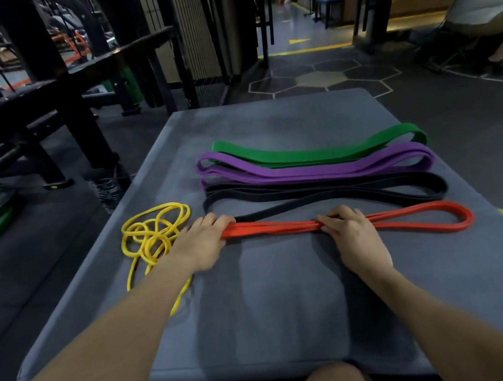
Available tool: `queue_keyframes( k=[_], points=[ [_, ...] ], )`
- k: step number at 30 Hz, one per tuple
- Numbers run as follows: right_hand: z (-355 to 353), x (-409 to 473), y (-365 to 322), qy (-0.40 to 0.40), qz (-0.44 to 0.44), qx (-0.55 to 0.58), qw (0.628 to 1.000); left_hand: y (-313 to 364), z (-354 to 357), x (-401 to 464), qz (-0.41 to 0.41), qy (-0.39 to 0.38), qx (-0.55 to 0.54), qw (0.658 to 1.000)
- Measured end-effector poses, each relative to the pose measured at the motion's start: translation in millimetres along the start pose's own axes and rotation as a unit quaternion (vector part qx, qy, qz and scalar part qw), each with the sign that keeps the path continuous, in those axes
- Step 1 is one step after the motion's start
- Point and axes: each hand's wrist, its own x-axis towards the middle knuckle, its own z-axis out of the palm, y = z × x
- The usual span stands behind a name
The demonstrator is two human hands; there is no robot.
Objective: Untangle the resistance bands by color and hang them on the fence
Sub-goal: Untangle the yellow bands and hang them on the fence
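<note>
Head view: both hands are resting on the red band (413,220), which is lying stretched across a grey mat (296,315). The left hand (204,242) is closing its fingers over the band's left end; the right hand (352,233) is pinching its middle. Beyond it, black (375,187), purple (322,169) and green (319,151) bands are lying in parallel rows. A yellow band (152,235) is sitting tangled at the left hand's side.

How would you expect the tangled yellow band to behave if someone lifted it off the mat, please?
The yellow band is thin and lies in loose overlapping coils, so it would probably hang floppy and drag its loops up knotted. It looks light for its length. It seems unlikely to roll on the mat.
</note>
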Motion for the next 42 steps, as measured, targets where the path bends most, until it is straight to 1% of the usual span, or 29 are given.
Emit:
queue_keyframes(
  k=[1, 3, 6, 9, 11, 13, 17, 19, 23, 26, 29, 32, 34, 36, 40, 41, 42],
  points=[
    [0, 0, 1, 0.0, -0.002, -0.001, 1.0, -4, 1, -3, 0.009, 0.0, -0.017, 1.0],
    [0, 0, 2, -0.001, -0.006, -0.005, 1.0, -11, 0, -8, 0.014, 0.027, -0.062, 0.998],
    [-2, 0, 0, -0.011, -0.013, -0.003, 1.0, -17, -4, -20, -0.008, 0.065, -0.161, 0.985],
    [-5, 2, -2, -0.023, -0.008, -0.012, 1.0, -21, -6, -39, -0.031, 0.114, -0.173, 0.978],
    [-8, 3, -6, -0.038, -0.011, -0.027, 0.999, -24, -6, -56, -0.057, 0.16, -0.199, 0.965],
    [-16, 5, -20, -0.05, -0.015, -0.022, 0.998, -28, -7, -73, -0.086, 0.18, -0.221, 0.955],
    [-29, 10, -82, -0.064, -0.056, 0.064, 0.994, -41, -6, -106, -0.14, 0.197, -0.241, 0.94],
    [-25, 14, -117, -0.086, -0.079, 0.109, 0.987, -46, -4, -118, -0.168, 0.201, -0.25, 0.932],
    [-4, 24, -180, -0.131, -0.081, 0.182, 0.971, -57, 1, -129, -0.213, 0.19, -0.268, 0.92],
    [9, 32, -211, -0.169, -0.052, 0.187, 0.966, -67, 6, -129, -0.225, 0.197, -0.304, 0.905],
    [24, 33, -230, -0.185, -0.011, 0.177, 0.967, -75, 15, -128, -0.235, 0.214, -0.339, 0.885],
    [33, 29, -244, -0.209, 0.0, 0.135, 0.969, -84, 23, -129, -0.25, 0.209, -0.365, 0.872],
    [39, 25, -247, -0.193, -0.011, 0.124, 0.973, -91, 27, -128, -0.263, 0.203, -0.383, 0.862],
    [44, 24, -245, -0.162, -0.029, 0.139, 0.976, -93, 28, -125, -0.265, 0.207, -0.413, 0.847],
    [42, 33, -247, -0.143, -0.029, 0.235, 0.961, -92, 30, -113, -0.279, 0.209, -0.455, 0.82],
    [41, 34, -251, -0.138, -0.033, 0.265, 0.954, -93, 30, -109, -0.285, 0.209, -0.474, 0.806],
    [41, 34, -256, -0.137, -0.038, 0.292, 0.946, -94, 30, -107, -0.289, 0.208, -0.509, 0.784]
  ],
)
